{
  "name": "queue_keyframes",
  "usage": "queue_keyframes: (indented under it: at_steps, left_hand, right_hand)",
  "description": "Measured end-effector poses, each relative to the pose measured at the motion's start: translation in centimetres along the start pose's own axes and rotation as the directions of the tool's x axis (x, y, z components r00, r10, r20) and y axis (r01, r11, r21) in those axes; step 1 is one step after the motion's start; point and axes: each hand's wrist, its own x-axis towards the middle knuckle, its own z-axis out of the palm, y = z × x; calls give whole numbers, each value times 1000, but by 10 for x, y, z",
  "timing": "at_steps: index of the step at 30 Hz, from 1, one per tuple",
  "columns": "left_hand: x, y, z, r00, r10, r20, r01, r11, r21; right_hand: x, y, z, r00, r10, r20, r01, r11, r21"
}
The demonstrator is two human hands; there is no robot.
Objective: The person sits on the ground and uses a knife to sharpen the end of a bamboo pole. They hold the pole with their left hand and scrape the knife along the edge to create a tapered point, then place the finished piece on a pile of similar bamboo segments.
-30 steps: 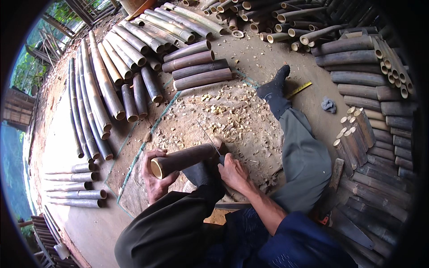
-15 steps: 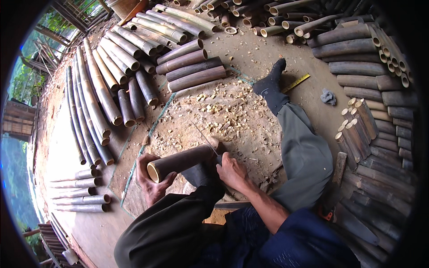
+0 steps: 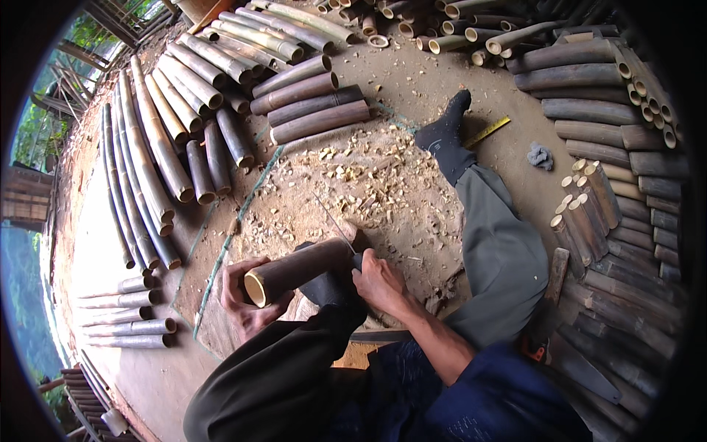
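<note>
My left hand is closed around the near end of a short, dark-skinned bamboo tube. The tube lies tilted above my bent leg, its pale cut rim facing me. In my right hand is the dark handle of a knife, whose thin blade crosses the tube's far end and points away to the left. The blade seems to touch the tube there, but exact contact is hard to make out. Close behind that end is a brownish wooden block, partly hidden.
Pale chips litter the cloth sheet before me. Bamboo poles and cut tubes lie ahead and left. Stacked bamboo pieces line the right, near a handsaw. A yellow measuring strip lies beside my outstretched foot.
The whole view has shifted slightly, so the poles on the left sit a little farther left. Both hands keep their holds on the tube and knife, with almost no movement.
</note>
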Motion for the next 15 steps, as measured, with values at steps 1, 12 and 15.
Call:
queue_keyframes:
  at_steps: [1, 12, 15]
  left_hand:
    - [-1, 7, 0, 1000, -17, -14, 17, 999, -36]
    - [-1, 10, 1, 993, -17, 117, 35, 988, -149]
    - [-3, 7, -1, 993, -21, 114, 35, 992, -122]
  right_hand:
    - [-7, -12, -5, 999, -47, -11, 48, 999, 20]
    - [7, 6, -1, 1000, 7, -25, -7, 1000, 2]
    - [-8, -18, -21, 998, -53, 37, 53, 999, 11]
